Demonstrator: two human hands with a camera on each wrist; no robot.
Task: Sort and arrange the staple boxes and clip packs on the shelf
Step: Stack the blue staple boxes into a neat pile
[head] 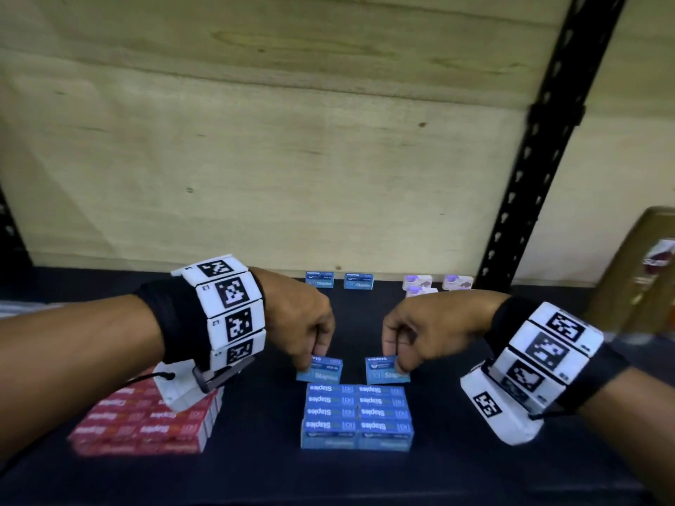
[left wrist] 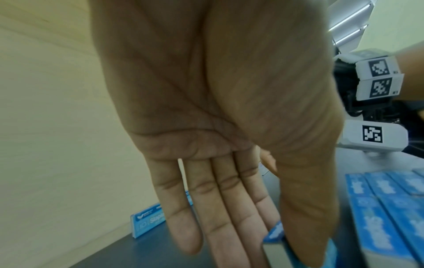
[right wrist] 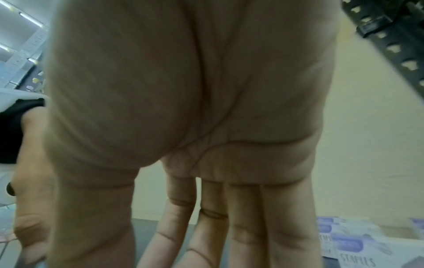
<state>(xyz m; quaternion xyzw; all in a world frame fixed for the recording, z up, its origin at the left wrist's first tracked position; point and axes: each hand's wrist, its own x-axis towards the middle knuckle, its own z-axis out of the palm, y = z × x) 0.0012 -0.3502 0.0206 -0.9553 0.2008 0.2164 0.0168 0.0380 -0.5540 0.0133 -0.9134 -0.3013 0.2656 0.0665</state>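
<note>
On the dark shelf [head: 255, 469], each hand holds one small blue staple box just behind a packed block of blue staple boxes [head: 356, 414]. My left hand [head: 310, 363] pinches the left blue box [head: 323, 372] between thumb and fingers. My right hand [head: 396, 363] pinches the right blue box [head: 383, 374] the same way. Both boxes stand tilted on the shelf, a small gap apart. In the left wrist view the fingers [left wrist: 220, 208] reach down to the held box [left wrist: 274, 234]. In the right wrist view the palm hides the held box.
A block of red staple boxes [head: 146, 421] lies at the front left under my left wrist. Two blue boxes [head: 319, 284] stand at the back wall, with white and purple packs [head: 420, 284] to their right. A black upright [head: 540, 140] and a cardboard box [head: 639, 279] stand at the right.
</note>
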